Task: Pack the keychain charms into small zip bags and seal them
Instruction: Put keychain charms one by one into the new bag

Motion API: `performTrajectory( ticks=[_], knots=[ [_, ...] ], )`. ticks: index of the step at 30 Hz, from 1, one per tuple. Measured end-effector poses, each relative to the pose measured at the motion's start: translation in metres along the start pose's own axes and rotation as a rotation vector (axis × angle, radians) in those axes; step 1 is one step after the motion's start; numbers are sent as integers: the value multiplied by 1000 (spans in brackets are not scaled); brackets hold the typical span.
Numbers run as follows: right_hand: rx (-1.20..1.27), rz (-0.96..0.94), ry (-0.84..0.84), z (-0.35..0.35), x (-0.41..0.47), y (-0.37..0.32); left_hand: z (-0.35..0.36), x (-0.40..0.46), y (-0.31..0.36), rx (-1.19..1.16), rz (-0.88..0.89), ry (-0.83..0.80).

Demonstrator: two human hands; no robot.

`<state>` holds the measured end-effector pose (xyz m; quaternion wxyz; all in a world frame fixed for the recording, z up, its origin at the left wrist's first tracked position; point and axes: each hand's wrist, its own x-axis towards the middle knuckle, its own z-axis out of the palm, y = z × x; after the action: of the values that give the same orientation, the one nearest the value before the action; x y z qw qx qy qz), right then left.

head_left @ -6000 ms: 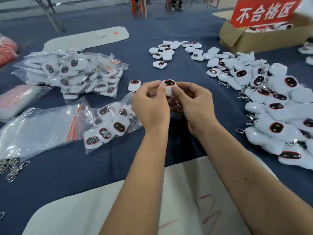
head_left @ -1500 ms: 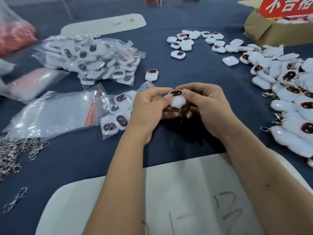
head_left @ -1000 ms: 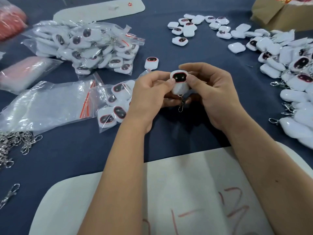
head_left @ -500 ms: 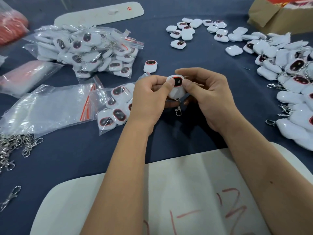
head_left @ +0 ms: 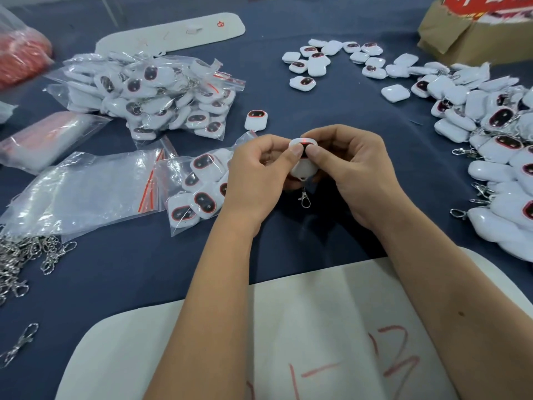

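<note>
Both hands hold one white keychain charm (head_left: 302, 168) with a dark red-rimmed face above the blue cloth. My left hand (head_left: 259, 174) and my right hand (head_left: 354, 171) pinch it with both thumbs on its face, where a small red light glows. Its metal clasp (head_left: 304, 199) dangles below. A zip bag holding several charms (head_left: 196, 192) lies just left of my left hand. A single loose charm (head_left: 256, 120) sits behind the hands. Empty zip bags (head_left: 83, 192) lie further left.
A heap of filled bags (head_left: 155, 93) lies at back left, loose charms (head_left: 490, 145) pile along the right, and smaller charms (head_left: 326, 60) scatter at the back. Metal clasps (head_left: 26, 255) lie at left. A cardboard box (head_left: 473, 33) stands back right. A white board (head_left: 288, 342) lies under my forearms.
The charm has tilted so its face points away and up, both thumbs have closed over the face, and a red light shows on it. The clasp hangs lower.
</note>
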<state>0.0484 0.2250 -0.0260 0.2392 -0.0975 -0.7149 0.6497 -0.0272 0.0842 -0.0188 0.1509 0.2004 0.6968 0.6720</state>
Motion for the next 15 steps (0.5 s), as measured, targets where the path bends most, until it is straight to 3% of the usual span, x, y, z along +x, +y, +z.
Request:
performTrajectory(
  ticks=[15],
  knots=[
    [43,14,-13,-1,1,0,-1,2,-1,-18,26,6]
  ],
)
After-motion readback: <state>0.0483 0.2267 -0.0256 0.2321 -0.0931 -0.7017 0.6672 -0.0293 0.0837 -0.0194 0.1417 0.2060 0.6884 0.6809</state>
